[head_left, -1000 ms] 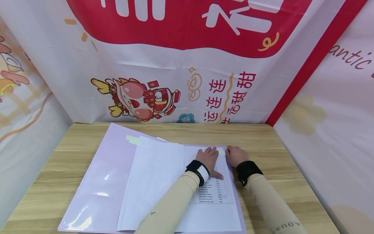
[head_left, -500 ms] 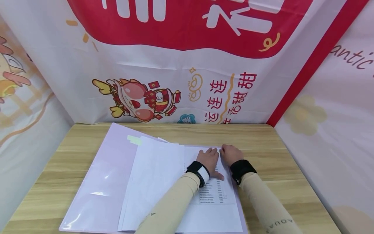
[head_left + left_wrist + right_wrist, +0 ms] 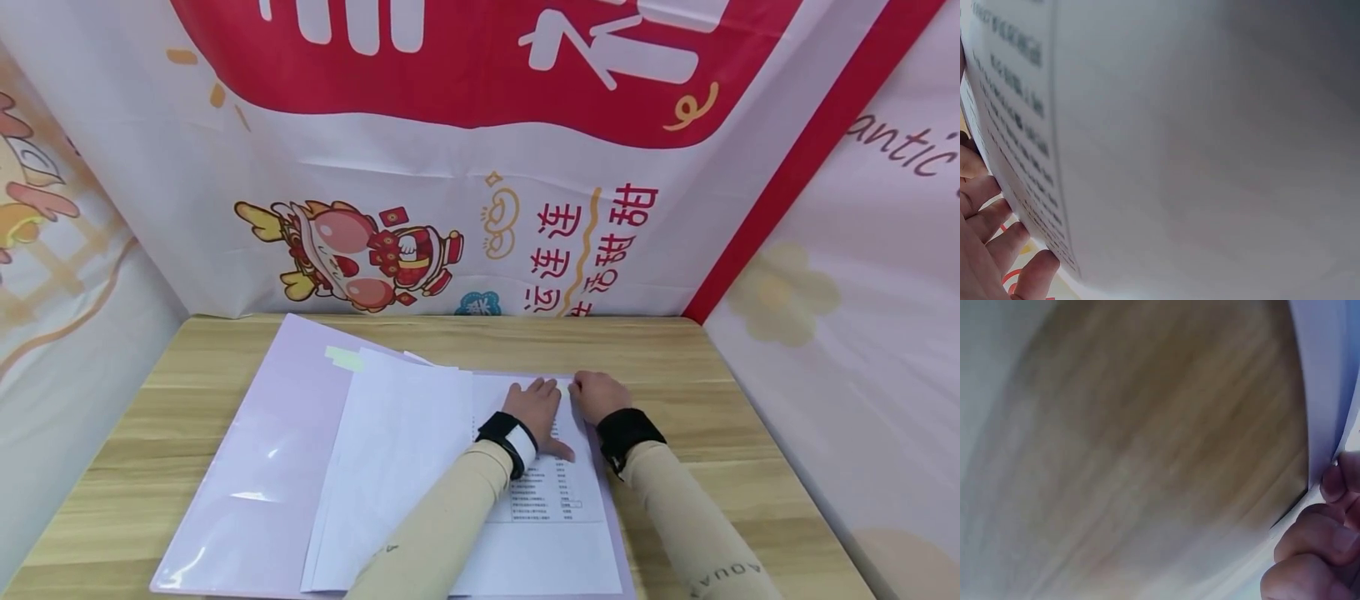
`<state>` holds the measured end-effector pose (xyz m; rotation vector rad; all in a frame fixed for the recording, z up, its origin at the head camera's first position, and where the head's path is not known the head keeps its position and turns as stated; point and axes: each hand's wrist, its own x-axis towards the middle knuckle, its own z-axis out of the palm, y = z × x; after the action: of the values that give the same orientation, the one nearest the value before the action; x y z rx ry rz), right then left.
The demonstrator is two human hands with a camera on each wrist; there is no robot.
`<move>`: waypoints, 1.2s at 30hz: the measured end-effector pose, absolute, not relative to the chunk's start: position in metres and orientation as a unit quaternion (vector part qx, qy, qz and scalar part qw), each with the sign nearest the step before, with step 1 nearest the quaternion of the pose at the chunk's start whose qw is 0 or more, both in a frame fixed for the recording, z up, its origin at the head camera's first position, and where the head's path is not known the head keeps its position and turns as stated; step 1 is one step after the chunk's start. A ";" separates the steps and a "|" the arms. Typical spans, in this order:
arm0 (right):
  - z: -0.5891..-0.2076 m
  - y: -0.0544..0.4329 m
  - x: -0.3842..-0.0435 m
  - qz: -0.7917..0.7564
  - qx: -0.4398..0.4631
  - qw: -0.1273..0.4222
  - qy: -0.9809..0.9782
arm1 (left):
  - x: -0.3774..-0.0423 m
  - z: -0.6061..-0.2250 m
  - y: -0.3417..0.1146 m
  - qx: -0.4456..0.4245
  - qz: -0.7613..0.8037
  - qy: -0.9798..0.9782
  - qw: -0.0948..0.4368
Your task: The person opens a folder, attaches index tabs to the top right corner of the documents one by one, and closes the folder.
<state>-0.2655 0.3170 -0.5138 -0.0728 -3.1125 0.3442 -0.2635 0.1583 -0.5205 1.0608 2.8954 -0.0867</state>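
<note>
My left hand (image 3: pixel 534 411) presses on a printed sheet (image 3: pixel 551 554), its fingers spread toward the top edge and its thumb out to the right. At the sheet's top right corner, my right hand (image 3: pixel 602 397) has curled fingers. In the right wrist view its fingertips (image 3: pixel 1334 484) pinch at the corner, beside the lavender folder edge (image 3: pixel 1319 394). The open lavender folder (image 3: pixel 288 408) lies under the papers. Another white page (image 3: pixel 405 458) is turned to the left, with pale green sticky tabs (image 3: pixel 345 358) at its top left. Most of the printed text is hidden by the left hand and arm.
The wood-grain table (image 3: pixel 720 467) carries the folder and ends at a printed fabric backdrop (image 3: pixel 480 167). A fabric side wall (image 3: pixel 840 367) stands at the right, another (image 3: pixel 82 275) at the left. A small white paper edge (image 3: pixel 416 357) sticks out behind the pages.
My right hand slid a little left over the sheet's corner, covering a pale green tab there, then came slightly back right. My left hand stayed in place on the sheet.
</note>
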 end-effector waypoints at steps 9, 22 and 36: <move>-0.512 0.316 -0.261 0.110 -0.015 -0.022 -0.994 | -0.263 -0.524 0.159 0.346 -0.031 0.938 0.024; -0.503 0.316 -0.258 0.106 -0.057 -0.041 -0.992 | -0.259 -0.526 0.156 0.353 -0.054 0.934 0.009; -0.500 0.317 -0.256 0.112 -0.057 -0.034 -0.992 | -0.259 -0.514 0.142 0.367 0.030 0.930 0.026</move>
<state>-0.2556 0.3169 -0.5003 -0.1820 -3.1842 0.3591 -0.2595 0.1419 -0.5140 1.1326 2.8723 0.0938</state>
